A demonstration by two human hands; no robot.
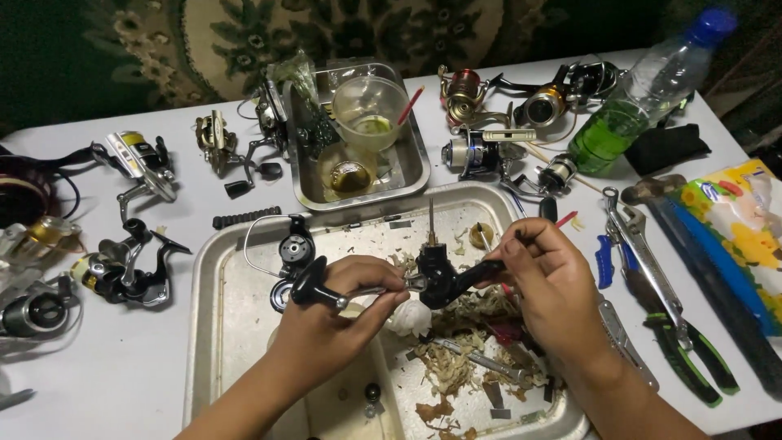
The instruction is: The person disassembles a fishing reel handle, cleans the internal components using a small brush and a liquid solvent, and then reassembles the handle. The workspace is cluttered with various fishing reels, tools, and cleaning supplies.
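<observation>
A black fishing reel body (440,273) with a thin shaft pointing up is held over a large metal tray (213,310). My left hand (342,314) grips the reel's handle arm, with its black knob (308,287) sticking out to the left. My right hand (547,281) holds the reel's foot on the right side, fingers pinched around it. Under the reel lie a white wad, shreds of dirty tissue (456,367) and small metal parts. A black reel rotor with a wire bail (293,244) lies in the tray's upper left.
A smaller steel tray (411,163) holds a plastic cup (371,110) and a spool. Several fishing reels lie at the left (122,269) and back right (481,151). A bottle of green liquid (635,102), wrench (639,244), pliers (688,358) and a colourful bag (745,220) lie right.
</observation>
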